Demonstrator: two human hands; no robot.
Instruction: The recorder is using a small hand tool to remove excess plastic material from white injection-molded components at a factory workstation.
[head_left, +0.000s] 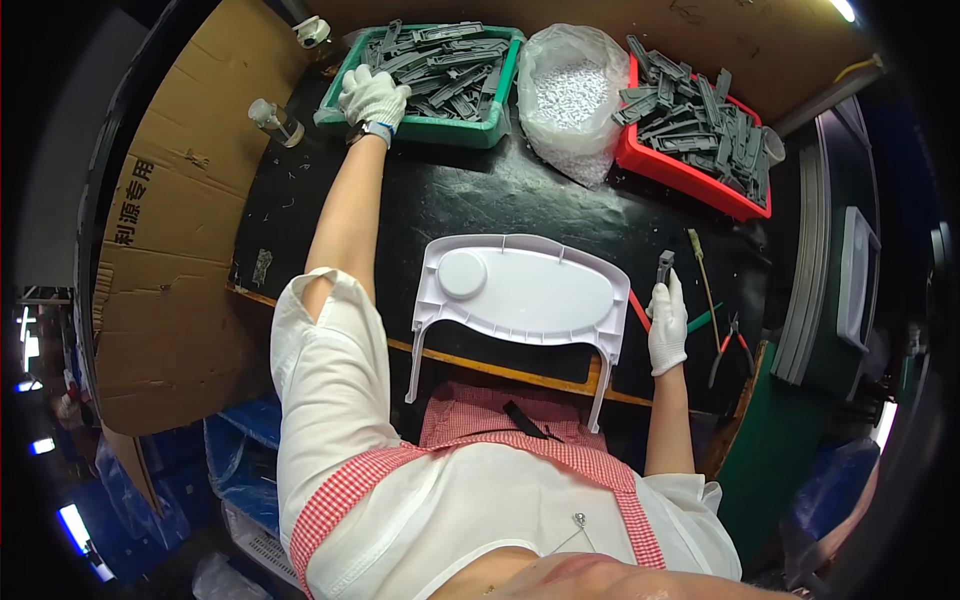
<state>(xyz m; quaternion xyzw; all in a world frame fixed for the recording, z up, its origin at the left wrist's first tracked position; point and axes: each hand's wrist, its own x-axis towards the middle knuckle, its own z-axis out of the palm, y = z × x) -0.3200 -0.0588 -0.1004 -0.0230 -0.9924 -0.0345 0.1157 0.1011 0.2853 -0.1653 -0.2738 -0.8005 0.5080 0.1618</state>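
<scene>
My left hand (374,98), in a white knit glove, reaches to the near left part of a green bin (490,130) full of grey plastic parts (455,70). Its fingers are curled down at the parts, and what they grip is hidden. In a white glove too, my right hand (668,328) is closed around a grey plastic part (665,264), whose end sticks up past the fingers. Between my arms a white plastic tray-shaped piece (540,292) with two legs lies at the table's front edge, touched by neither hand.
A clear bag of small white pieces (572,98) stands between the green bin and a red bin (690,185) of grey parts. Pliers (733,345) and a thin brush-like stick (702,262) lie right of my right hand. A small jar (277,122) stands left.
</scene>
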